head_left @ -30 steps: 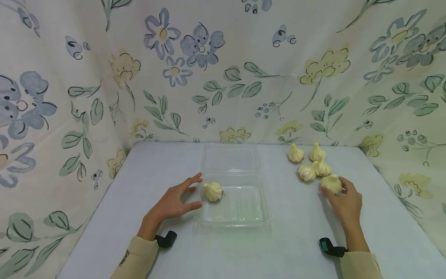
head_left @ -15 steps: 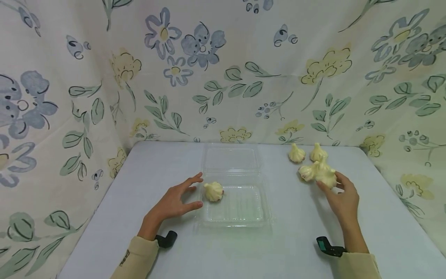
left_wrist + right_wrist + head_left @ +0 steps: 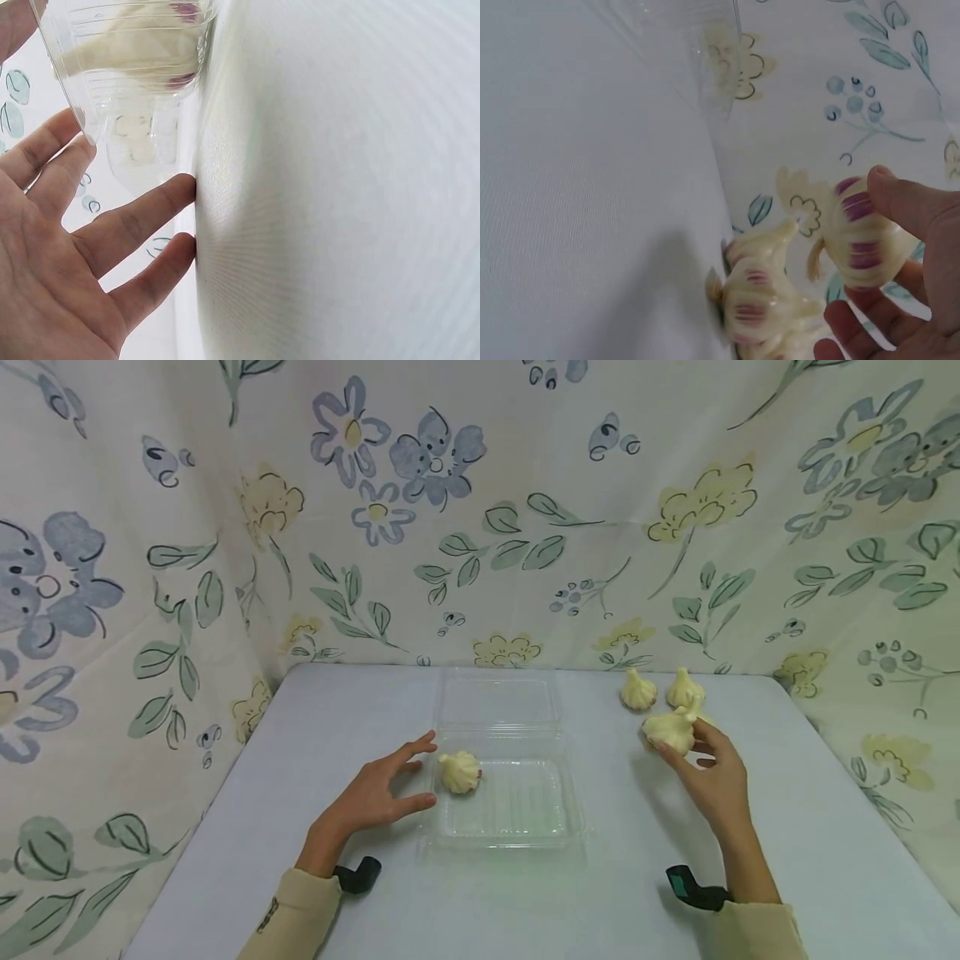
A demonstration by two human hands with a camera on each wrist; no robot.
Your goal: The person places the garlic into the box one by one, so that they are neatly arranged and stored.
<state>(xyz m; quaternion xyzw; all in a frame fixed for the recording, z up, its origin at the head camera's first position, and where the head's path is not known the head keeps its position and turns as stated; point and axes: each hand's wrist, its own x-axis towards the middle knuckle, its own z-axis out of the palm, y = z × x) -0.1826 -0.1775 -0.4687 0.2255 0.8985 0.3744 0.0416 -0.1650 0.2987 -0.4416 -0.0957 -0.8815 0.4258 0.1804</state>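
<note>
My right hand (image 3: 716,772) pinches a garlic bulb (image 3: 670,731) between thumb and fingers. In the right wrist view this bulb (image 3: 870,240), white with purple streaks, is raised above the table, near other garlic bulbs (image 3: 757,300). My left hand (image 3: 378,789) has its fingers spread at the left side of a clear plastic clamshell container (image 3: 525,839). Fingertips (image 3: 86,146) meet the container's rim in the left wrist view, while two other fingers reach down to the table. One garlic bulb (image 3: 460,772) lies in the container's left part, its lid (image 3: 497,700) folded back.
Two garlic bulbs, one at the left (image 3: 638,692) and one at the right (image 3: 685,685), stand at the back right of the white table (image 3: 622,877). More garlic is partly hidden behind the held bulb. Floral cloth (image 3: 480,568) hangs behind the table and along its sides.
My right hand has carried its garlic bulb leftward and slightly back, over the other bulbs, which it now partly covers. The left hand and the container have stayed in place.
</note>
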